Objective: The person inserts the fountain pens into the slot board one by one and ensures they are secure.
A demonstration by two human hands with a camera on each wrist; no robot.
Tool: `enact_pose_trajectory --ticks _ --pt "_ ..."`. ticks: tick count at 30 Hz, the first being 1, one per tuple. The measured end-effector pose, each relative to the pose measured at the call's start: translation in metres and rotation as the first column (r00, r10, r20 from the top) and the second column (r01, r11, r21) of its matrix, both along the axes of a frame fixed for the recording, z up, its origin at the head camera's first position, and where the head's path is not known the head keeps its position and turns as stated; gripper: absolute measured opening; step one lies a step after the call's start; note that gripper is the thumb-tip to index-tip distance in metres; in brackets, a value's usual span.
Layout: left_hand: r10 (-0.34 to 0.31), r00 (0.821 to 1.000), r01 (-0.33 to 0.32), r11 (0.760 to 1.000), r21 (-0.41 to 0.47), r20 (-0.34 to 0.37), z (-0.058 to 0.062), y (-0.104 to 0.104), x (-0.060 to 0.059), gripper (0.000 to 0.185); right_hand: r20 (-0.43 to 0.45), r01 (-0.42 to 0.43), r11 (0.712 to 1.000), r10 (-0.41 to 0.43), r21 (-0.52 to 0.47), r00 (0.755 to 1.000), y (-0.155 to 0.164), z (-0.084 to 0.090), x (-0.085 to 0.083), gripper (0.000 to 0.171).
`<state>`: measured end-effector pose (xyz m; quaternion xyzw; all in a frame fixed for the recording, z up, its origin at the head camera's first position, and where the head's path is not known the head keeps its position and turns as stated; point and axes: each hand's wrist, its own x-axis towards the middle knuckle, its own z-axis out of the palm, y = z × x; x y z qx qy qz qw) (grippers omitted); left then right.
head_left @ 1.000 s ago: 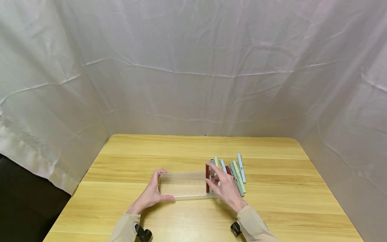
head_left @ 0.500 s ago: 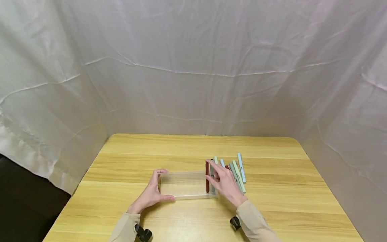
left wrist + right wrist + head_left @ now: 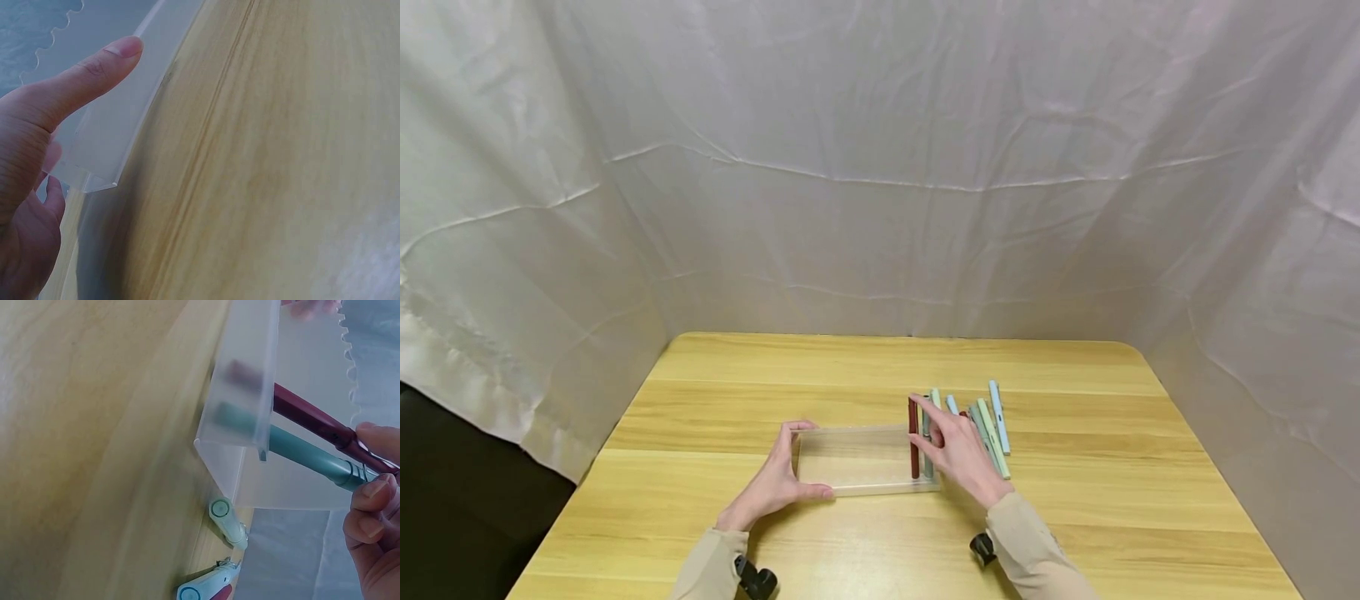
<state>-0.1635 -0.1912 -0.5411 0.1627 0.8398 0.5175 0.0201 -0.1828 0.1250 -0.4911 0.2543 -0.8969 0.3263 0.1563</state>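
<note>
A clear plastic box (image 3: 857, 460) lies on the wooden table (image 3: 880, 367). My left hand (image 3: 790, 467) grips its left end, the thumb (image 3: 87, 78) laid along the near rim of the box (image 3: 112, 140). Inside the right end lie a dark red pen (image 3: 913, 437) and a teal pen (image 3: 927, 446). My right hand (image 3: 934, 429) is at that end. In the right wrist view its curled fingertips (image 3: 369, 490) hold the ends of the teal pen (image 3: 306, 453) and the red pen (image 3: 312, 415), which stick out past the box wall (image 3: 247, 425).
Several loose pens (image 3: 991, 425) in pale green, blue and teal lie on the table just right of the box; two of their ends (image 3: 226, 517) show beside the box corner. White cloth (image 3: 880, 167) hangs behind and to both sides of the table.
My right hand has moved forward along the box's right end, and a teal pen now lies in the box beside the red one. The left hand and box have stayed still.
</note>
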Motion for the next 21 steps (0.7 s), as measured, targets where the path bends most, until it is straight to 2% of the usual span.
enact_pose_trajectory --ticks 10,17,21 --pt "0.004 1.0 -0.004 1.0 -0.004 0.019 0.001 0.0 0.0 0.107 0.05 0.007 1.0 -0.006 -0.01 0.999 0.0 0.0 0.002 0.059" --pt "0.004 1.0 -0.004 1.0 0.006 0.021 0.001 0.0 0.0 0.107 0.063 0.02 0.999 -0.018 -0.036 0.998 0.002 -0.006 0.005 0.067" --pt "0.003 1.0 -0.003 1.0 0.003 0.019 0.0 0.0 0.0 0.107 0.072 0.018 0.996 -0.012 -0.092 0.997 0.005 -0.011 0.006 0.072"
